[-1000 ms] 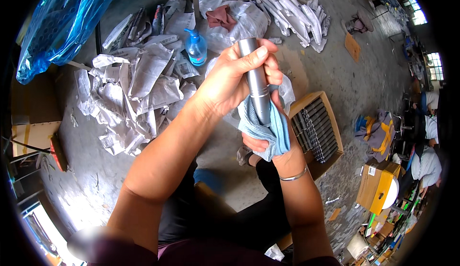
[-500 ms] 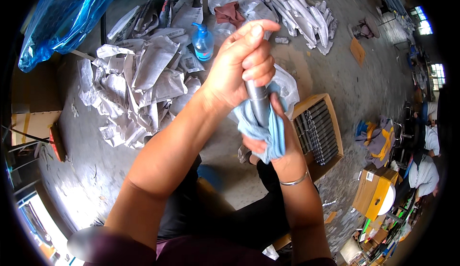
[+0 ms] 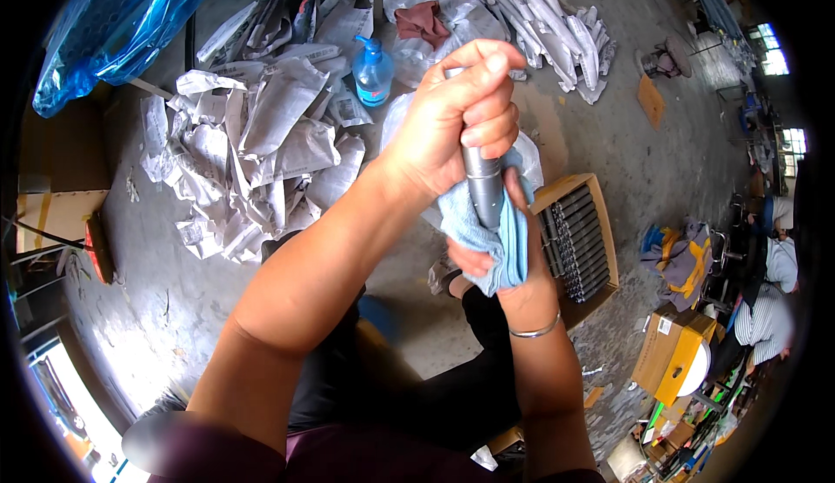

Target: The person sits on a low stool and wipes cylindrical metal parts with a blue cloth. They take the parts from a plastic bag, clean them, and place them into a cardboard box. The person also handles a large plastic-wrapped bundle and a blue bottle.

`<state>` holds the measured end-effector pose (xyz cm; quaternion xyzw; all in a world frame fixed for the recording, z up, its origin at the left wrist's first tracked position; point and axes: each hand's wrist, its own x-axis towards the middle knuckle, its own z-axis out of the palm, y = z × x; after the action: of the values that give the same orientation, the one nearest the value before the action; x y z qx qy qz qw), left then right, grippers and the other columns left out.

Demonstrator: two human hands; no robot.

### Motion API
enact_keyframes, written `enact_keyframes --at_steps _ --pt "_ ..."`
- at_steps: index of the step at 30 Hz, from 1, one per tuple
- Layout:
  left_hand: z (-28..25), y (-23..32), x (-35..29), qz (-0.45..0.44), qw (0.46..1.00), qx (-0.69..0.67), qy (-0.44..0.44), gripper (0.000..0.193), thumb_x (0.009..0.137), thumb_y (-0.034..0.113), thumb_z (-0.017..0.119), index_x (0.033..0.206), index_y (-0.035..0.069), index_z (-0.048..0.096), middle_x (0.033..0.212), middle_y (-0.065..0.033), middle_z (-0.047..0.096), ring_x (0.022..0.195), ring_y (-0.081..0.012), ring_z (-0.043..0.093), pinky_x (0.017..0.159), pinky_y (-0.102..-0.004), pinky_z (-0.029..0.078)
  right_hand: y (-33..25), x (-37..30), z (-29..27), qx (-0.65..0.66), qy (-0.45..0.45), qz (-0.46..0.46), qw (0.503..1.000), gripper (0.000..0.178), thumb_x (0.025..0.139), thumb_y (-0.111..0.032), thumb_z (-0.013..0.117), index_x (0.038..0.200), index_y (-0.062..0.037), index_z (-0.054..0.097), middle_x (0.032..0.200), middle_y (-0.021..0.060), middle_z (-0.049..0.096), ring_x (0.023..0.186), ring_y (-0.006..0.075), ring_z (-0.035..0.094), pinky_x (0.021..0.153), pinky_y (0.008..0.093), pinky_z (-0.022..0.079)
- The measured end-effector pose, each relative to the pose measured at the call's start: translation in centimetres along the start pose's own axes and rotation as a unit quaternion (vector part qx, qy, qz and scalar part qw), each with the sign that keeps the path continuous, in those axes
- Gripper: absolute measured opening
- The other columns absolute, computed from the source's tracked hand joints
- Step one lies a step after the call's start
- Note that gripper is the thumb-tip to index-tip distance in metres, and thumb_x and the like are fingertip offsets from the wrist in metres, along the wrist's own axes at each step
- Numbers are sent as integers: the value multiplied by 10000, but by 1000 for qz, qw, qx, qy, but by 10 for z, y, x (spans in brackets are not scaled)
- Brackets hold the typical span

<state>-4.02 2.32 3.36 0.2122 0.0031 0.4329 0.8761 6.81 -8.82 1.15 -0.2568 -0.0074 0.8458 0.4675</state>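
My left hand (image 3: 457, 116) is wrapped round one end of a thick grey metal drill bit (image 3: 484, 191), its smooth shank showing below the fist. Over the lower end, my right hand (image 3: 532, 276) grips a light blue cloth (image 3: 509, 255) folded about the metal. The fluted part does not show. Right of my hands stands an open cardboard box (image 3: 612, 253) with several dark drill bits (image 3: 576, 241) lying in rows.
Crumpled newspaper (image 3: 261, 148) lies heaped at the left, beside a blue pump bottle (image 3: 373, 76). Paper-wrapped rolls (image 3: 561, 39) and a reddish-brown rag (image 3: 421, 24) are at the far side. A yellow-and-brown carton (image 3: 665, 353) stands at the right, people beyond it.
Both hands, with the drill bit and the cloth, have shifted slightly to the right. The grips look the same.
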Motion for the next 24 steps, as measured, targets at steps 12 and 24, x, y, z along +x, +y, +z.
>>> enact_keyframes --at_steps 12,24 --pt "-9 -26 -3 -90 951 266 130 358 828 310 720 1009 21 611 924 -54 652 898 -139 581 887 -295 410 -29 10 -25 -470 224 -412 748 523 978 -496 377 1201 -40 501 729 -8 552 495 58 510 397 211 404" --pt "-8 -29 2 -107 990 93 -15 428 885 345 629 1131 -1 573 1077 -133 652 991 -209 604 943 -364 446 -29 -10 -8 -254 152 -295 908 435 982 -477 372 1013 -55 475 602 36 488 375 131 445 345 244 342"
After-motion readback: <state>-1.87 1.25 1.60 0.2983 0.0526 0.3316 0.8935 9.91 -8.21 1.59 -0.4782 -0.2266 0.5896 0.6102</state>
